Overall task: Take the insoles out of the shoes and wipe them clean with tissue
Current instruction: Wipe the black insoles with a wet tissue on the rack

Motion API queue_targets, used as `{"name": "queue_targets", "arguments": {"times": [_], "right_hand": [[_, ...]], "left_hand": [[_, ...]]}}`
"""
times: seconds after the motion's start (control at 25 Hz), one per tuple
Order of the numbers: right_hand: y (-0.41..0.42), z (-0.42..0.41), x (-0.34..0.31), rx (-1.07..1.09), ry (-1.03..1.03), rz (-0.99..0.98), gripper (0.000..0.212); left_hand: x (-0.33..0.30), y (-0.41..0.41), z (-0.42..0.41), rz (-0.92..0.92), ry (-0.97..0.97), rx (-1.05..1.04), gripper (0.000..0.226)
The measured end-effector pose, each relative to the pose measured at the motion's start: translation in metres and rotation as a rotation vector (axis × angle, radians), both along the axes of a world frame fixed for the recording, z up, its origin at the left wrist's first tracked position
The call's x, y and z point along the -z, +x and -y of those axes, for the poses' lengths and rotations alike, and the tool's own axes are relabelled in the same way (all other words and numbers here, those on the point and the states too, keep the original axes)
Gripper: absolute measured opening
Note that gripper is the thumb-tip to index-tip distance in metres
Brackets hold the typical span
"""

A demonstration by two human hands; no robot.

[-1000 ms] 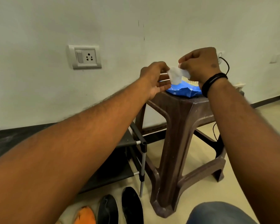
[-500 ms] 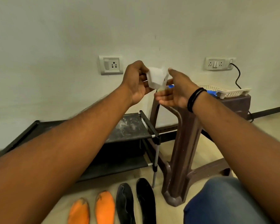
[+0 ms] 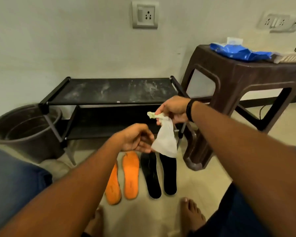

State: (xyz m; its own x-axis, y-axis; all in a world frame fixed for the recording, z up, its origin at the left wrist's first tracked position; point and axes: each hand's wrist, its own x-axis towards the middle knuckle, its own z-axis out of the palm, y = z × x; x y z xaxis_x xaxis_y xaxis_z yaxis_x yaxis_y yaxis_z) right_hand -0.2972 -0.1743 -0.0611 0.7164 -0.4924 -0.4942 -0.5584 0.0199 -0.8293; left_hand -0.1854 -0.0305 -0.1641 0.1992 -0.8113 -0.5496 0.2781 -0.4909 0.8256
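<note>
Our right hand pinches a tissue by its top so it hangs open above four insoles; our left hand, fingers relaxed, reaches to steady it.

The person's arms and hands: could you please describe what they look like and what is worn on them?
Both forearms are bare, with no sleeves or gloves in view. The right hand has a set of thin black bands round its wrist. The left hand and its wrist carry nothing: no watch, ring or band shows.
</note>
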Motion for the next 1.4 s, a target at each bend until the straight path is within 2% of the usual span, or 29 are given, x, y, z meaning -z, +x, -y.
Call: {"name": "queue_targets", "arguments": {"times": [0.12, 0.28, 0.4, 0.44, 0.52, 0.6, 0.68, 0.76, 0.88, 1.0, 1.08, 1.2, 1.36, 1.4], "right_hand": [[0.004, -0.018, 0.102, 0.172, 0.135, -0.037, 0.016], [-0.010, -0.026, 0.206, 0.405, 0.046, -0.168, 0.025], [-0.014, -0.025, 0.251, 0.248, -0.281, -0.400, 0.029], [-0.011, -0.026, 0.264, 0.202, -0.335, -0.451, 0.029], [-0.008, -0.027, 0.288, 0.162, -0.350, -0.520, 0.029], [-0.009, -0.030, 0.304, 0.167, -0.344, -0.564, 0.030], [-0.010, -0.032, 0.320, 0.167, -0.317, -0.605, 0.031], [-0.010, -0.036, 0.327, 0.167, -0.315, -0.623, 0.030], [-0.007, -0.037, 0.331, 0.149, -0.316, -0.669, 0.027], [-0.004, -0.034, 0.325, 0.101, -0.287, -0.706, 0.029], [0.000, -0.032, 0.315, 0.059, -0.274, -0.700, 0.031], [0.007, -0.034, 0.285, -0.016, -0.331, -0.675, 0.029], [0.021, -0.030, 0.227, -0.121, -0.526, -0.607, 0.041], [0.029, -0.029, 0.207, -0.137, -0.596, -0.549, 0.037]], "left_hand": [[0.076, -0.010, -0.008, 0.271, 0.294, -0.075, 0.016], [0.153, -0.022, -0.022, 0.294, 0.469, -0.159, 0.014], [0.186, -0.031, -0.016, 0.281, 0.510, -0.223, 0.012], [0.196, -0.034, -0.012, 0.282, 0.513, -0.259, 0.014], [0.216, -0.040, 0.000, 0.327, 0.533, -0.322, 0.023], [0.230, -0.047, 0.007, 0.448, 0.581, -0.321, 0.041], [0.236, -0.054, 0.015, 0.541, 0.625, -0.301, 0.043], [0.243, -0.057, 0.019, 0.549, 0.661, -0.284, 0.041], [0.251, -0.055, 0.023, 0.438, 0.658, -0.291, 0.038], [0.242, -0.050, 0.020, 0.371, 0.606, -0.190, 0.024], [0.226, -0.045, 0.019, 0.354, 0.556, -0.143, 0.025], [0.192, -0.031, 0.014, 0.446, 0.534, -0.036, 0.036], [0.130, -0.004, 0.004, 0.729, 0.507, 0.037, 0.021], [0.110, 0.005, 0.001, 0.809, 0.489, 0.029, 0.022]]}}
